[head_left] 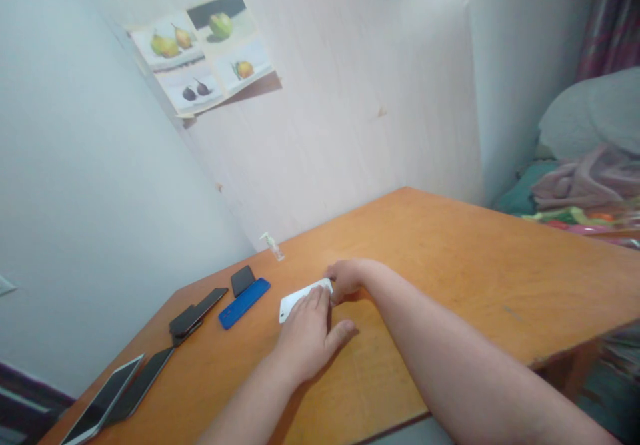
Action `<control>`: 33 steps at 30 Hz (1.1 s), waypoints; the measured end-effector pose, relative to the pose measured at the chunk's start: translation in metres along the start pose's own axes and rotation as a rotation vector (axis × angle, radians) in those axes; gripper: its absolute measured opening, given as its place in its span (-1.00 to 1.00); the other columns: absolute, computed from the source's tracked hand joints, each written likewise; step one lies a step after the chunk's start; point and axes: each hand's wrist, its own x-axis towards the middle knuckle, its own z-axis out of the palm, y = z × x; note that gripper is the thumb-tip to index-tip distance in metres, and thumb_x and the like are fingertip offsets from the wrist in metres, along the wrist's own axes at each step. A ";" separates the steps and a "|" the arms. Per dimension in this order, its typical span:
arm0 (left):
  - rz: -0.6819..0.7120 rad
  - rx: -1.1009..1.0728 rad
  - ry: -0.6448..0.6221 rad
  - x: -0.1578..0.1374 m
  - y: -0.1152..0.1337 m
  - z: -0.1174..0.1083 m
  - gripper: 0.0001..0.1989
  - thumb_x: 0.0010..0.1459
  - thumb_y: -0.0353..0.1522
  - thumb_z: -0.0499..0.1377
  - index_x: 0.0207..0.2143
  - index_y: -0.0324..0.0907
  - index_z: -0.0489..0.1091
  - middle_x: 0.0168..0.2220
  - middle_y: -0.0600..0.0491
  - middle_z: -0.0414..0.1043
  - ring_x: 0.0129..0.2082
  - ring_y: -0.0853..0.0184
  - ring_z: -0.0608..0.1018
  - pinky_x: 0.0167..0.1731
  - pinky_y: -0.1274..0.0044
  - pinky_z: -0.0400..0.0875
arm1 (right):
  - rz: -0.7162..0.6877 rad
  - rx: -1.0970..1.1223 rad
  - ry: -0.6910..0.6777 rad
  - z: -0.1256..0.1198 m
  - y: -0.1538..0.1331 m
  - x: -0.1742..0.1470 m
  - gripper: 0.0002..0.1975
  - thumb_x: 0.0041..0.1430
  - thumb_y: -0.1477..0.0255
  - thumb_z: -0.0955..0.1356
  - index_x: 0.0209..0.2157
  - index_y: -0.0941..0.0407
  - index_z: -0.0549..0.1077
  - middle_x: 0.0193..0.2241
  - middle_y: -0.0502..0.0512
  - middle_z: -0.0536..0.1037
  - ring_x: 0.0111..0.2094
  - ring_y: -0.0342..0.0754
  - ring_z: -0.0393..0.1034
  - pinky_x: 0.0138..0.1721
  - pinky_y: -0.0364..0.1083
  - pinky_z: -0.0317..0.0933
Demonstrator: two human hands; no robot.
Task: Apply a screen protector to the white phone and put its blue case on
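Observation:
A white smartphone lies on the wooden table, one small dark dot showing near its left end. Across the top of it rests my left hand, fingers stretched out flat and thumb spread to the right. My right hand is at the phone's right end, its fingers curled and closed round that edge; the fingertips are partly hidden. Just left of the phone is a blue phone or phone case, with a small dark phone touching its far side.
Along the table's left side lie dark phones, a white-framed tablet and a black flat device. A clear pump bottle stands by the wall. Fruit pictures hang above. Bedding is piled at the right.

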 end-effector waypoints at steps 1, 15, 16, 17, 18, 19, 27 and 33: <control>0.001 -0.004 -0.002 -0.001 0.000 -0.001 -0.40 0.24 0.09 0.00 0.12 -0.13 0.27 0.14 -0.17 0.36 0.12 -0.01 0.42 0.08 0.23 0.30 | -0.009 -0.001 -0.002 0.000 0.001 0.001 -0.48 -0.27 0.23 0.51 -0.15 -0.03 0.59 -0.23 0.03 0.64 -0.23 0.07 0.51 -0.31 -0.12 0.29; -0.028 -0.006 0.018 0.005 0.003 0.006 -0.36 0.24 0.10 -0.01 0.13 -0.16 0.28 0.14 -0.19 0.37 0.14 -0.04 0.41 0.10 0.18 0.27 | -0.061 -0.017 0.001 0.000 0.001 -0.001 -0.51 -0.22 0.22 0.48 -0.14 -0.02 0.59 -0.22 0.03 0.65 -0.18 0.08 0.50 -0.27 -0.11 0.29; -0.028 0.000 0.020 0.001 0.003 0.005 -0.36 0.24 0.10 -0.01 0.14 -0.16 0.28 0.16 -0.19 0.35 0.16 -0.05 0.39 0.11 0.18 0.25 | -0.052 -0.016 0.002 0.000 0.001 -0.001 -0.51 -0.23 0.22 0.48 -0.15 -0.02 0.59 -0.23 0.03 0.65 -0.19 0.08 0.50 -0.28 -0.11 0.28; -0.028 0.004 0.022 0.000 0.002 0.005 -0.36 0.24 0.11 -0.01 0.14 -0.16 0.27 0.18 -0.20 0.34 0.16 -0.05 0.38 0.12 0.18 0.25 | -0.048 -0.014 0.002 0.000 0.001 -0.001 -0.52 -0.22 0.22 0.48 -0.15 -0.02 0.59 -0.24 0.03 0.65 -0.19 0.08 0.50 -0.28 -0.11 0.28; -0.029 0.005 0.023 0.001 0.002 0.005 -0.36 0.25 0.11 -0.02 0.14 -0.16 0.27 0.17 -0.20 0.34 0.16 -0.05 0.39 0.11 0.18 0.25 | -0.048 -0.011 0.001 0.000 0.001 -0.001 -0.52 -0.22 0.22 0.48 -0.15 -0.02 0.59 -0.24 0.02 0.65 -0.20 0.08 0.50 -0.28 -0.11 0.28; -0.032 0.003 0.020 0.004 0.003 0.005 -0.37 0.25 0.10 -0.02 0.13 -0.17 0.28 0.15 -0.20 0.36 0.14 -0.04 0.41 0.10 0.19 0.26 | -0.051 -0.009 0.000 0.000 0.000 -0.002 -0.53 -0.21 0.22 0.47 -0.15 -0.02 0.59 -0.24 0.02 0.65 -0.20 0.07 0.50 -0.29 -0.11 0.28; -0.087 0.038 0.021 0.018 0.003 0.007 -0.33 0.25 0.12 -0.05 0.19 -0.14 0.22 0.11 -0.17 0.40 0.11 -0.03 0.42 0.16 0.10 0.14 | -0.082 -0.028 0.003 0.001 0.000 -0.004 -0.51 -0.19 0.19 0.47 -0.12 -0.01 0.57 -0.19 0.04 0.63 -0.22 0.05 0.50 -0.32 -0.12 0.26; -0.228 0.145 -0.031 -0.014 -0.037 0.003 -0.29 0.27 0.14 -0.15 0.20 -0.17 0.22 0.24 -0.19 0.28 0.25 0.02 0.30 0.28 0.08 -0.04 | -0.065 -0.057 0.025 0.003 0.004 0.004 -0.39 -0.26 0.03 0.50 -0.12 0.00 0.56 -0.14 0.08 0.61 -0.15 0.10 0.48 -0.24 -0.09 0.26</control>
